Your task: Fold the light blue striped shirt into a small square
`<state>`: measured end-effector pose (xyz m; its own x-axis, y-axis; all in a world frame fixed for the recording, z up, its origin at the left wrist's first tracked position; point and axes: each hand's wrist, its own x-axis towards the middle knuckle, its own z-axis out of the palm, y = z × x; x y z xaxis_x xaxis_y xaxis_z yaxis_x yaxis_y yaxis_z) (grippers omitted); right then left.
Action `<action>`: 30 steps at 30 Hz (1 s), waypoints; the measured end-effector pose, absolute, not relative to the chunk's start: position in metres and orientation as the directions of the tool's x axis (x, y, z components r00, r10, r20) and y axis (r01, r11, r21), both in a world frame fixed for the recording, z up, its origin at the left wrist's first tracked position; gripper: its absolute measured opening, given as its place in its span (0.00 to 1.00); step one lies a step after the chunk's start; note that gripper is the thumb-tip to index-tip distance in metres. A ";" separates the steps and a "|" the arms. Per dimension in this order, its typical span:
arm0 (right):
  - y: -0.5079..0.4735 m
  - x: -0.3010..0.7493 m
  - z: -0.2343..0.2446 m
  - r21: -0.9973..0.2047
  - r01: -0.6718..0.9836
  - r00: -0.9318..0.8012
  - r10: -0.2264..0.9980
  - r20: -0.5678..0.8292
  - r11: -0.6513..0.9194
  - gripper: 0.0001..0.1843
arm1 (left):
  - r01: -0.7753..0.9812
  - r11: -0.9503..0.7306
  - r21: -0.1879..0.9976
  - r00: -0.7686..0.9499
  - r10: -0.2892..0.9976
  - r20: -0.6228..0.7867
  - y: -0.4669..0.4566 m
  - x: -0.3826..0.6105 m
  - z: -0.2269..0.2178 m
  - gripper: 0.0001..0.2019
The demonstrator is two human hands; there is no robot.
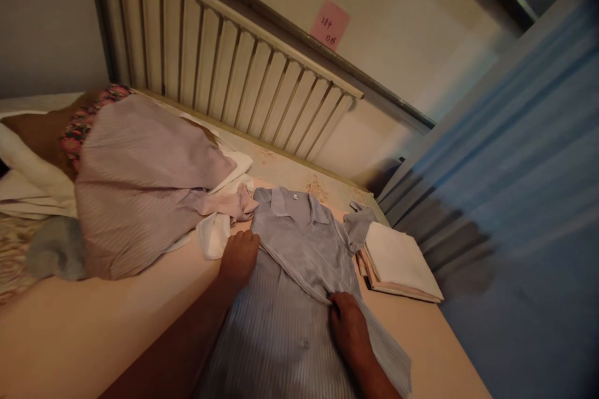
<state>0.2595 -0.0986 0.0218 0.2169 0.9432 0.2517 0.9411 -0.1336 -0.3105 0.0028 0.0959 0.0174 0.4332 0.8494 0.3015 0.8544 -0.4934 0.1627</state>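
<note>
A blue-grey striped shirt (pixel 290 299) lies spread on the bed, its collar pointing away from me. One sleeve (pixel 292 255) appears to run slantwise across the chest. My left hand (pixel 241 259) is closed at the shirt's left edge, just below the shoulder, fingers curled over the cloth. Lower down on the right side, my right hand (pixel 349 324) pinches the fabric where the slanting fold ends. Its fingertips are partly hidden in the cloth.
A mauve striped garment (pixel 150 174) lies in a heap of clothes at left, beside a grey cloth (pixel 58 249). Folded white cloths (pixel 402 262) are stacked at right. A slatted rail (pixel 234 68) backs the bed; a blue curtain (pixel 524 212) hangs along the right.
</note>
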 end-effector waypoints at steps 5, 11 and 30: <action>-0.100 0.267 0.018 -0.335 0.929 0.260 0.918 0.299 -0.154 0.17 | 0.863 -0.471 0.181 0.411 0.865 0.289 0.097 0.001 0.021 0.12; -0.100 0.268 0.017 -0.342 0.929 0.261 0.910 0.323 -0.144 0.20 | 0.875 -0.449 0.180 0.395 0.879 0.267 0.096 -0.001 0.025 0.11; -0.191 0.397 0.024 -0.368 0.780 0.596 0.781 0.189 -0.506 0.16 | 0.793 -0.564 0.231 0.475 0.810 0.344 0.092 0.007 0.014 0.11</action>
<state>0.3968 -0.1915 0.0240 0.5957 0.7806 0.1892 0.7800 -0.5060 -0.3682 0.0072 0.0924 0.0144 0.4754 0.8099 0.3437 0.7933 -0.5635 0.2307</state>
